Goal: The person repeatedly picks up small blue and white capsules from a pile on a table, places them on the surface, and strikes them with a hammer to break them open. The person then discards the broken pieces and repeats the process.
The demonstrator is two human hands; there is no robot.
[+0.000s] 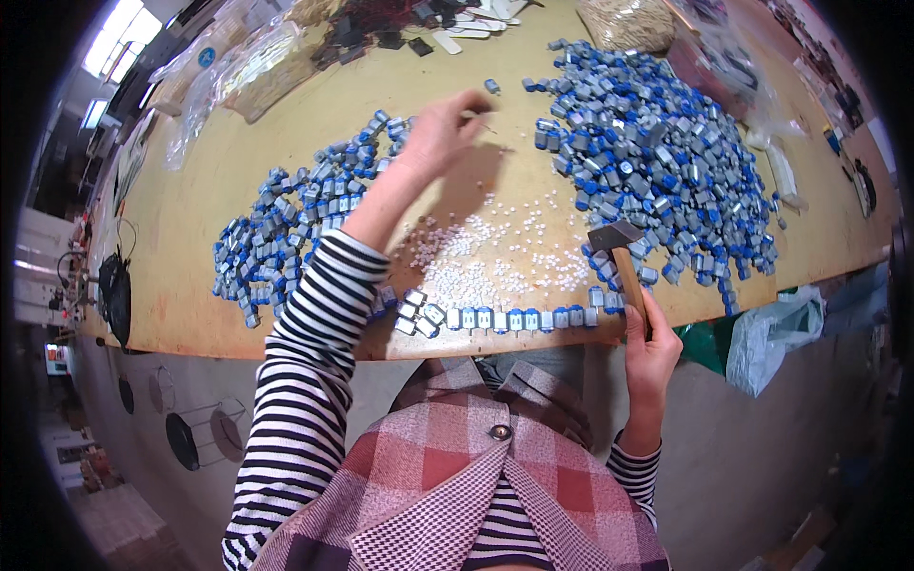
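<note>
My left hand is raised over the far part of the table, blurred, with its fingers bent together. A thin sliver shows by the fingertips, but I cannot tell whether they grip it. At the table's front edge, my right hand holds a hammer by its wooden handle, the dark metal head pointing away from me. A row of small DC motors with blue end caps runs along the front edge. Left of it, several motors sit in a cluster. Tiny white plastic pieces are scattered beyond the row.
A large heap of motors covers the table's right side; a smaller spread lies left, partly behind my left arm. Plastic bags of parts and dark pieces with wires stand at the back. Stools are on the floor at left.
</note>
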